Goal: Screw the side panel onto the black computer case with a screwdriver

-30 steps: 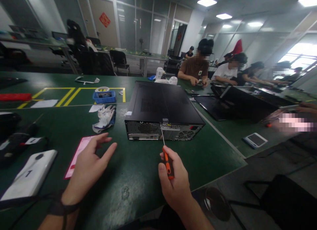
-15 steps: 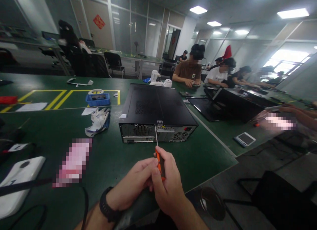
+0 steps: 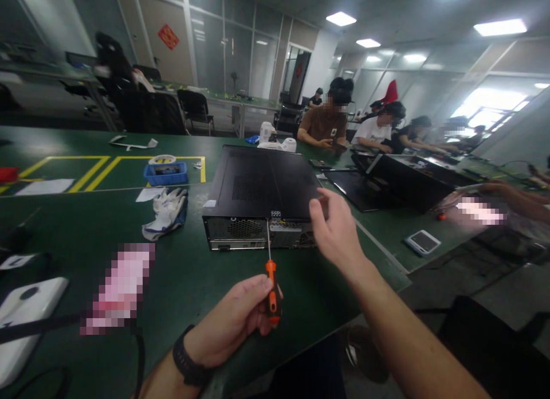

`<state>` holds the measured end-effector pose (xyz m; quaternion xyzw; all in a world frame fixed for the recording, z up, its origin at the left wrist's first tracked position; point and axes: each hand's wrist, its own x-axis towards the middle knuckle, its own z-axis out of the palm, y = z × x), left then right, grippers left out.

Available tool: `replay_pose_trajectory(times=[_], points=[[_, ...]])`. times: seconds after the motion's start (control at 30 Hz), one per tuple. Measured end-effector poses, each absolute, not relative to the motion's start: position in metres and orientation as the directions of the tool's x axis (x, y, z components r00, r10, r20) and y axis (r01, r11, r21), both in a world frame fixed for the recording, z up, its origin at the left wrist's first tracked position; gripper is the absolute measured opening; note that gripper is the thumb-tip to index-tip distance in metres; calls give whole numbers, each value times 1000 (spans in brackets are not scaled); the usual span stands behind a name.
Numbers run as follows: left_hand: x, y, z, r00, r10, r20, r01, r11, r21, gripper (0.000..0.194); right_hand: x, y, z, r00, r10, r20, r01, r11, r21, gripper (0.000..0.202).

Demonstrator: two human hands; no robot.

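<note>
A black desktop computer case lies flat on the green table, its metal back panel with vents and ports turned toward me. In my left hand is an orange and black screwdriver, held by the handle. The screwdriver's thin shaft points away from me, and its tip meets the case's upper back edge near the middle. My right hand is empty with fingers partly bent and apart, at the right rear corner of the case, covering part of the back panel. Whether it touches the case I cannot tell.
Left of the case are a grey-white work glove and a blue tray with a tape roll. A small white-framed device lies to the right, near another opened computer case. Several people sit along the table.
My right hand has let go of the screwdriver and moved up and right to the corner of the case. My left hand keeps hold of the handle.
</note>
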<state>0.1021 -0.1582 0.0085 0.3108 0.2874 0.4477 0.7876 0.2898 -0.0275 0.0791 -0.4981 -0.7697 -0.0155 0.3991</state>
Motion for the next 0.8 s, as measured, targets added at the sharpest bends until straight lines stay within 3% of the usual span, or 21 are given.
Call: replay_pose_trajectory(times=[0.23, 0.33, 0.43, 0.8], points=[[103, -152, -4, 506, 846, -168, -533, 460, 710, 27, 290, 90, 90, 25, 946, 323, 980, 41, -196, 65], [101, -149, -6, 526, 832, -176, -531, 483, 696, 25, 287, 111, 79, 102, 971, 215, 977, -58, -204, 73], [99, -147, -9, 552, 815, -177, -523, 503, 688, 24, 289, 121, 70, 125, 980, 155, 968, -86, -238, 82], [103, -148, -21, 616, 774, -147, -548, 555, 626, 28, 292, 128, 66, 124, 982, 142, 964, -85, -250, 87]])
